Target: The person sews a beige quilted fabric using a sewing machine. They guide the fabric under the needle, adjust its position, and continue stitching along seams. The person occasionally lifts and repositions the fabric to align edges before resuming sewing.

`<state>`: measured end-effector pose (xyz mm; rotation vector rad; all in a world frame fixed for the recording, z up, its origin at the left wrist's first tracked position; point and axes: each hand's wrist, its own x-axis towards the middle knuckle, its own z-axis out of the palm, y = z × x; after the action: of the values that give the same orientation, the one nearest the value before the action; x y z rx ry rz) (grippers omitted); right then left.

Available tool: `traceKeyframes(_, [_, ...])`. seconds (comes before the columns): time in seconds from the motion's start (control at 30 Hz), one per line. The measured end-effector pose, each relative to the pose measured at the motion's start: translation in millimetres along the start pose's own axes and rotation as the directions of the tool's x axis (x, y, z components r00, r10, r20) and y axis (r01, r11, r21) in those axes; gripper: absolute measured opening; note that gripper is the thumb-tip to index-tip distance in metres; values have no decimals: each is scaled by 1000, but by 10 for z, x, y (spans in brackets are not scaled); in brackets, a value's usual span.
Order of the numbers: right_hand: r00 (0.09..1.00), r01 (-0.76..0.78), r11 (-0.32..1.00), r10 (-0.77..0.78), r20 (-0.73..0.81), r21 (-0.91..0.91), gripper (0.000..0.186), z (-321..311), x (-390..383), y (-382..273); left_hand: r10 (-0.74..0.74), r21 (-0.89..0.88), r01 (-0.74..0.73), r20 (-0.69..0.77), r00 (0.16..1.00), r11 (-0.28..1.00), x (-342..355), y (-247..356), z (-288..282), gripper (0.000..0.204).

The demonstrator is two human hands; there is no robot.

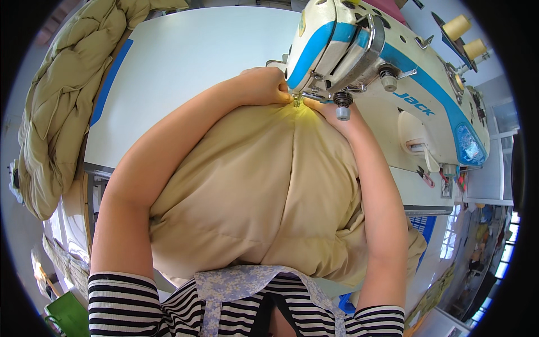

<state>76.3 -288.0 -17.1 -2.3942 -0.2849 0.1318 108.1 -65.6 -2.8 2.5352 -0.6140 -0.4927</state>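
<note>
A puffy beige padded garment [236, 191] spreads from my lap up to the needle area of a white and blue sewing machine [337, 45]. One long seam runs down its middle from the presser foot [296, 101], where a yellow light shines. Just left of the foot, my left hand [264, 85] has its fingers curled and closed on the garment's far edge. My right hand [332, 114] grips the same edge right of the foot; the machine head hides most of its fingers.
The white table [208, 50] carries the machine. More beige padded fabric [62, 101] is heaped at the left. Small thread snips [425, 177] lie right of my right arm. Cream thread cones [456, 27] stand at the back right. A blue plastic crate [424, 227] is below the table's right edge.
</note>
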Motion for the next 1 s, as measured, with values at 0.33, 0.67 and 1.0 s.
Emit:
traceKeyframes(0.33, [995,65,998,-63,-81,20,44,99,32,128,-43,40,44,-15,999,998,-28,60,-5,39])
traceKeyframes(0.67, [996,-31,920,-3,85,390,21,-379,-940,-583,23,-447,112,286,958,888,-878,188,-532,64])
traceKeyframes(1.0, [708,698,702,-706,-14,-142,38,-612,-2126,-1561,364,-643,-279,-1,931,713,-1425,614,-634,28])
